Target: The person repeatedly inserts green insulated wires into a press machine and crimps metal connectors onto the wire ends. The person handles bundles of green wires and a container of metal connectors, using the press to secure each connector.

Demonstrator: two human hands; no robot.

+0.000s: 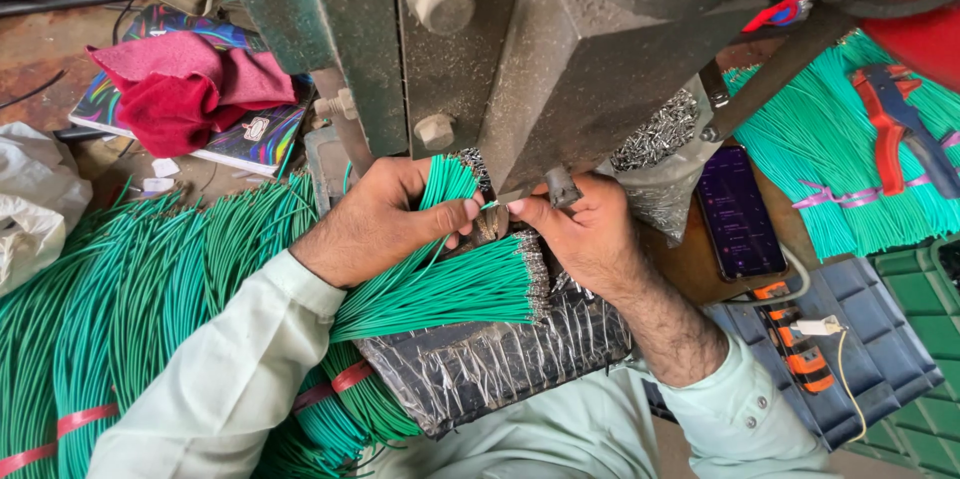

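Crimping step, I judge: the left hand [385, 219] grips a bunch of green wires [440, 284] at centre while the right hand [580, 229], at 3 o'clock of it, pinches one wire under the press [560, 49]; next it needs precise seating.

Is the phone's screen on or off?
On: the phone lies face up beside the right hand, its screen lit.

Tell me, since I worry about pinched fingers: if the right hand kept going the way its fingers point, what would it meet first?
The right hand points leftward under the dark press head. It would likely first meet the left hand's thumb and the green wire pinched there; depth is unclear.
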